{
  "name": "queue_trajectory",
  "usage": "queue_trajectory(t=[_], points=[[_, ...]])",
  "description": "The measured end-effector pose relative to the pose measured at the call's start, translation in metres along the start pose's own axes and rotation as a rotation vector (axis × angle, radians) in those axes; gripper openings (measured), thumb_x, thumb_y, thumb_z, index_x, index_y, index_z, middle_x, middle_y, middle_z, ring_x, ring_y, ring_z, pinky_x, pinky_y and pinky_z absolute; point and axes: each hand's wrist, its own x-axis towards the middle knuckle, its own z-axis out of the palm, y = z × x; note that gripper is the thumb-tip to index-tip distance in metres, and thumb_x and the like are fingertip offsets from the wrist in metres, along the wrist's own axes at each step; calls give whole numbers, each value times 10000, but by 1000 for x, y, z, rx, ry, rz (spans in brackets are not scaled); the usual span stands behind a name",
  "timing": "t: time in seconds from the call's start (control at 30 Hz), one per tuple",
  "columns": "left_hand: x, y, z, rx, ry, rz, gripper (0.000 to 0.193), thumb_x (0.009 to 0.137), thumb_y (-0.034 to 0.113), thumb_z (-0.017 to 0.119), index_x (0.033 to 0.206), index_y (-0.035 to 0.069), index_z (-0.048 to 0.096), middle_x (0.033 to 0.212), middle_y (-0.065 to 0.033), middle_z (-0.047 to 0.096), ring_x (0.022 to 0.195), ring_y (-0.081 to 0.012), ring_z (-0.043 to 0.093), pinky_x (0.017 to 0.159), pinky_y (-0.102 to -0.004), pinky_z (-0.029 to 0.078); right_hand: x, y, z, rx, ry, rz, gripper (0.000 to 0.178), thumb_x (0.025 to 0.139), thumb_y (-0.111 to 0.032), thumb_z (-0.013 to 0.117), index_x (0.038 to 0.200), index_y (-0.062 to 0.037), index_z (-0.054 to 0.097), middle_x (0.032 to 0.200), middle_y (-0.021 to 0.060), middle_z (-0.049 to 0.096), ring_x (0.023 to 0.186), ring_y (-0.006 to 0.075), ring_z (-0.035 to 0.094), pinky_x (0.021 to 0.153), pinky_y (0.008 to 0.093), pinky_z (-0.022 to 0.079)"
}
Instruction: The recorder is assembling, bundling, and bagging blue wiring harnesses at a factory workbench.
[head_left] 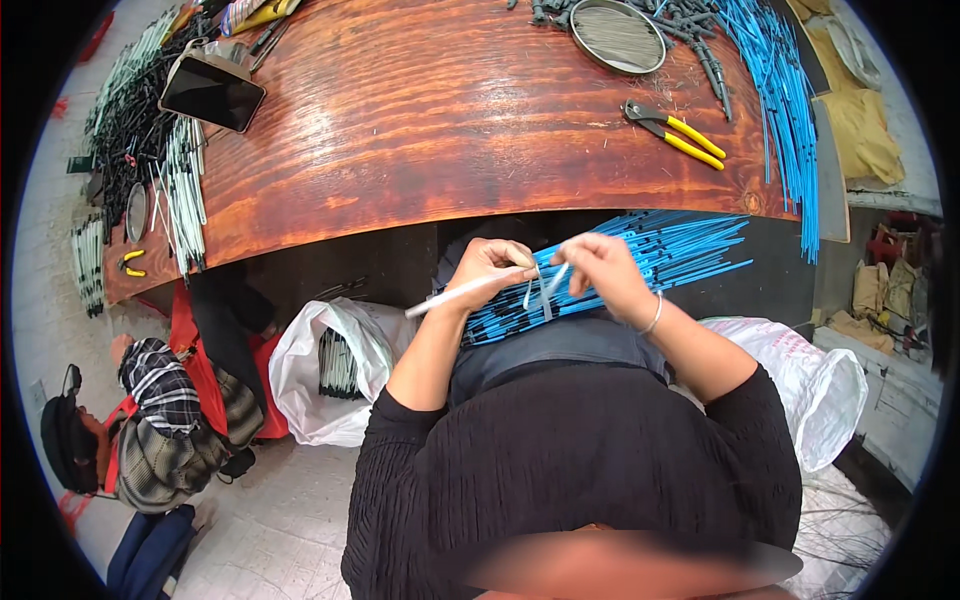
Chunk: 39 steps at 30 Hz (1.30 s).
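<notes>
My left hand (490,268) grips a thin white rod (455,295) that slants down to the left, just below the table edge. My right hand (603,270) pinches a pale strip (548,287) that hangs from the rod's upper end, close to my left fingers. Under both hands a bundle of blue rods (640,260) lies across my lap and reaches out to the right.
A brown wooden table (440,130) holds yellow-handled pliers (676,133), a round metal dish (617,36), more blue rods (785,110), a dark tablet (212,92) and white rods (185,195). White sacks (330,370) (815,390) stand on the floor. A seated person (150,420) is at lower left.
</notes>
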Motion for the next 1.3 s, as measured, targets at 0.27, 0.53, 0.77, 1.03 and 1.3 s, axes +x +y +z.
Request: queue_trajectory(t=[0.27, 0.53, 0.77, 1.03, 1.3], points=[[-6, -10, 18, 633, 133, 611, 89, 683, -77, 641, 730, -1, 637, 757, -76, 636, 810, -181, 584, 808, -314, 466, 18, 19, 1, 297, -182, 581, 136, 826, -60, 484, 873, 2, 596, 722, 80, 636, 474, 102, 563, 431, 233, 476], [-8, -17, 16, 198, 280, 289, 14, 771, -17, 607, 767, -11, 618, 710, -39, 628, 740, -113, 573, 702, -252, 471, -2, -8, -3, -615, -64, -57, 84, 812, -50, 521, 776, -37, 596, 746, 94, 618, 615, 198, 605, 566, 287, 495], [-3, -12, 18, 319, 364, 177, 49, 806, 15, 582, 777, -16, 606, 745, -68, 637, 701, -116, 585, 656, -241, 470, -7, -2, 18, -455, -41, -658, 51, 782, -66, 575, 740, -39, 569, 744, 100, 581, 699, 278, 582, 655, 347, 464], [-3, -19, 20, 737, 366, 304, 46, 800, 49, 586, 794, 4, 575, 672, -86, 624, 603, -133, 591, 557, -252, 449, -38, 66, 17, -471, -105, -490, 79, 794, -73, 568, 724, -36, 570, 706, 89, 578, 655, 249, 572, 612, 327, 453], [-3, 13, 32, 808, -9, -93, 93, 785, 109, 588, 726, 39, 581, 599, -48, 609, 566, -192, 604, 533, -303, 444, -34, 10, -14, -335, -94, -322, 98, 794, -80, 563, 719, -31, 604, 695, 85, 600, 646, 198, 584, 588, 299, 451]])
